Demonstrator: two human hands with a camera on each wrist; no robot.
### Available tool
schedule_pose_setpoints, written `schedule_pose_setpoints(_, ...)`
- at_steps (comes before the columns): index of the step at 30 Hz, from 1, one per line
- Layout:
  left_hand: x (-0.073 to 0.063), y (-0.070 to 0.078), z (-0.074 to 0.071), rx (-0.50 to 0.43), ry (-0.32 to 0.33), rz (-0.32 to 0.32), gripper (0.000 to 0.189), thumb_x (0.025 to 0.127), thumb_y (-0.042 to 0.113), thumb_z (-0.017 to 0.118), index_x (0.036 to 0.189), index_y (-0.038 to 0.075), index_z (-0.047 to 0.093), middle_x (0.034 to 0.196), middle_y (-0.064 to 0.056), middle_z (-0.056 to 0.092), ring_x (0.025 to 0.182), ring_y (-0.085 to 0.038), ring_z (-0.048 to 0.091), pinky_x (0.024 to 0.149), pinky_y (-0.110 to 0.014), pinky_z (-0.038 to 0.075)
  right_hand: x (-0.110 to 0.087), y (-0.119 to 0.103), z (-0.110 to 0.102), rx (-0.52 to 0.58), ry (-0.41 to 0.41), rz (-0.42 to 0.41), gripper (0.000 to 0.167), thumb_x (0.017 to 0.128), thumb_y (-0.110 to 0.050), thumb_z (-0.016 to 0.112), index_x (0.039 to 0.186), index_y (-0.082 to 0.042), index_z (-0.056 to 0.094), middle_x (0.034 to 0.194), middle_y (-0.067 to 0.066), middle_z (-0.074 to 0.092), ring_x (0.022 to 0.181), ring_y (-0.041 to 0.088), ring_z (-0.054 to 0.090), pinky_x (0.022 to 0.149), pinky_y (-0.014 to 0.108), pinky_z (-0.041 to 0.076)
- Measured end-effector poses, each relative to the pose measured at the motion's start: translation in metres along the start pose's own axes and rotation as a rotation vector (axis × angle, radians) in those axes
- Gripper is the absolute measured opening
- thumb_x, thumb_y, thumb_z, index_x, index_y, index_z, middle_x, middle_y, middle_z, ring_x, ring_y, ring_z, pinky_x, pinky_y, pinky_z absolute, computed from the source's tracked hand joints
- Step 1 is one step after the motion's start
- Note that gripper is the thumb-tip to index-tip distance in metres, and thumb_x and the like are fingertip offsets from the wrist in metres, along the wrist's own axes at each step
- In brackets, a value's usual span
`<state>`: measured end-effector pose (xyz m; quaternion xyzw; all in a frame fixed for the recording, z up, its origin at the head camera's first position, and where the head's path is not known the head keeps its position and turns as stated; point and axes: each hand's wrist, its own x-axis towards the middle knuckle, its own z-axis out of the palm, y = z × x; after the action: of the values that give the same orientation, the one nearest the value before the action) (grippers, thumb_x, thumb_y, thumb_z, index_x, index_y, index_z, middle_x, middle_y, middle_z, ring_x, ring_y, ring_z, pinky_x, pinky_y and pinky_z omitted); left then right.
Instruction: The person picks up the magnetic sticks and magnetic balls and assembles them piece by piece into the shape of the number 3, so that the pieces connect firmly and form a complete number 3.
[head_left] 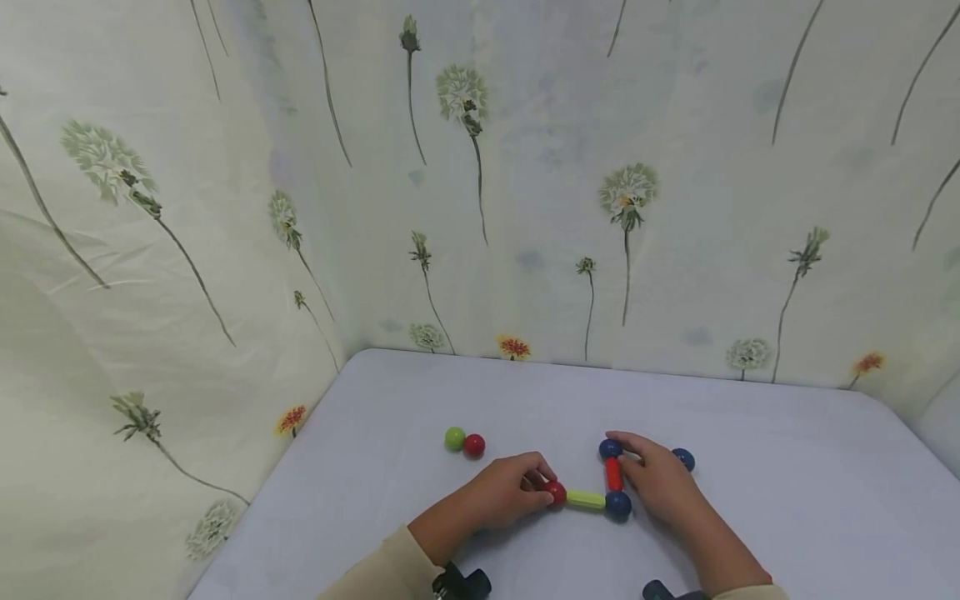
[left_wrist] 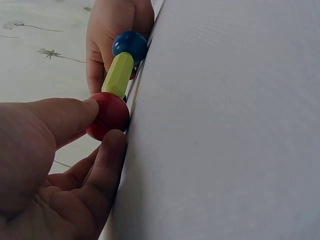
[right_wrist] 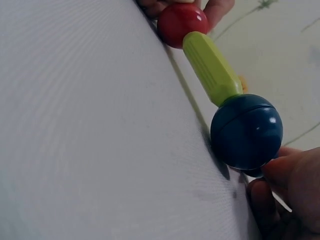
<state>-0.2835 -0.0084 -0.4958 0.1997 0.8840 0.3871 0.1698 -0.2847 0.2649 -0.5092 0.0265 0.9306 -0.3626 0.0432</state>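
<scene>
As the left hand (head_left: pixel 506 493) pinches the end red ball (head_left: pixel 557 493) and the right hand (head_left: pixel 666 485) the far blue ball (head_left: pixel 611 449), lime rod (head_left: pixel 585 499), corner blue ball (head_left: pixel 618 505) and red rod (head_left: pixel 613 474) look joined, an L on the near table (head_left: pixel 795 475)! Unattached: green ball (head_left: pixel 454 439), spare red ball (head_left: pixel 474 446) left; spare blue ball (head_left: pixel 685 458) right.

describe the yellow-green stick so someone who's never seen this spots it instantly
On the white table, find the person's left hand, which holds a red ball. The stick joins that ball to a blue ball. Its yellow-green colour sets it apart from the red stick meeting the same blue ball.
</scene>
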Motion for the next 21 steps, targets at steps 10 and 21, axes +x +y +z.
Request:
schedule_pose_setpoints(10, 0.0001, -0.0013, 0.0, 0.001, 0.001, 0.024, 0.018, 0.096, 0.021, 0.078, 0.105, 0.031, 0.066, 0.1, 0.015, 0.069, 0.087, -0.002, 0.062, 0.083, -0.028, 0.055, -0.0014, 0.0004, 0.0, 0.017, 0.008, -0.003, 0.046, 0.108, -0.023, 0.051, 0.154, -0.021, 0.051, 0.157, 0.017, 0.051, 0.142, 0.047, 0.049, 0.109, 0.067, 0.042)
schedule_pose_setpoints(21, 0.0011, 0.0001, 0.0009, 0.0, -0.003, -0.018, 0.018, 0.095, 0.024, 0.079, 0.105, 0.033, 0.066, 0.101, 0.015, 0.069, 0.088, -0.003, 0.062, 0.085, -0.031, 0.056, -0.0039, -0.0004, -0.0027, 0.04, 0.038, -0.005, 0.048, 0.108, -0.027, 0.054, 0.154, -0.015, 0.05, 0.152, 0.018, 0.057, 0.12, 0.034, 0.066, 0.096, 0.052, 0.056)
